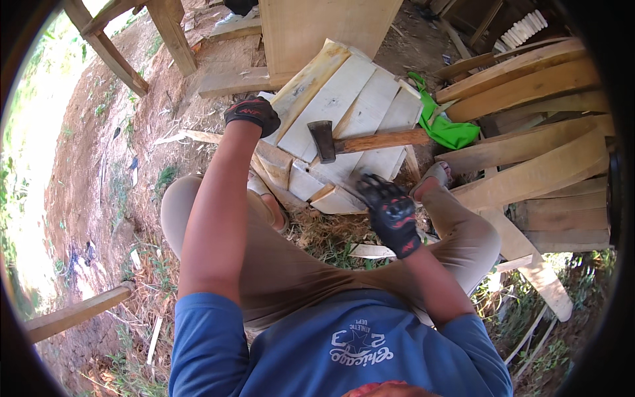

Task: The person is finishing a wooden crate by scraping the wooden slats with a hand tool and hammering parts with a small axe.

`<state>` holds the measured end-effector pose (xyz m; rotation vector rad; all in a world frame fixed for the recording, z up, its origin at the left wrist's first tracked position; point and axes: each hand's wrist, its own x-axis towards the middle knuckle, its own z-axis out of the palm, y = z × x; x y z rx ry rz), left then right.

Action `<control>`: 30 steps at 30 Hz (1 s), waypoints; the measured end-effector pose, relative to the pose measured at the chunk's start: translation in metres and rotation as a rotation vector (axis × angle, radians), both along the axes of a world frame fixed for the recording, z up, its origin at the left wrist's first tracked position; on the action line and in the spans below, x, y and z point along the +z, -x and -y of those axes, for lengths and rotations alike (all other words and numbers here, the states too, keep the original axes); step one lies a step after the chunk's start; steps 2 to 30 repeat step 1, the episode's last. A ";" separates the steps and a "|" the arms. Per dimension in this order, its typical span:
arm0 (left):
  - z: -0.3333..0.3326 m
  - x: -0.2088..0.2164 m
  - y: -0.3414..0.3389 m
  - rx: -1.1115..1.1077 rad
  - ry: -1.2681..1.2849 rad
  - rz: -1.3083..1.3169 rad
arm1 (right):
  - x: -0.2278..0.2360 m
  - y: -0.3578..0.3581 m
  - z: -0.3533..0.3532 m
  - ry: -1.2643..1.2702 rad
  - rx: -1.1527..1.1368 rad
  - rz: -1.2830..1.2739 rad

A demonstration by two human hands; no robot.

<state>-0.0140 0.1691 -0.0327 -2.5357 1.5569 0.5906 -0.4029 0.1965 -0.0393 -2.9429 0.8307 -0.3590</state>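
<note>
An axe with a dark metal head and a wooden handle lies across a pile of pale wooden planks between my legs. Its head points to the left. My left hand, in a black and red glove, is closed at the planks' left edge; what its fingers hold is hidden. Below the axe handle, my right hand in a matching glove has its fingers stretched out over the near right edge of the wood. The fingertips are slightly blurred, and I cannot tell whether they touch it. Nothing shows in that hand.
A green cloth or bag lies right of the axe handle. Long curved boards are stacked at the right. A large flat panel stands beyond the planks. Wooden legs rise at the far left, and a beam lies at the near left.
</note>
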 end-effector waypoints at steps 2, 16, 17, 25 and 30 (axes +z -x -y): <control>0.001 0.001 -0.001 -0.021 0.012 -0.010 | -0.006 -0.011 -0.003 0.004 0.028 -0.050; 0.001 0.001 -0.001 -0.021 0.012 -0.010 | -0.006 -0.011 -0.003 0.004 0.028 -0.050; 0.001 0.001 -0.001 -0.021 0.012 -0.010 | -0.006 -0.011 -0.003 0.004 0.028 -0.050; 0.001 0.001 -0.001 -0.021 0.012 -0.010 | -0.006 -0.011 -0.003 0.004 0.028 -0.050; 0.001 0.001 -0.001 -0.021 0.012 -0.010 | -0.006 -0.011 -0.003 0.004 0.028 -0.050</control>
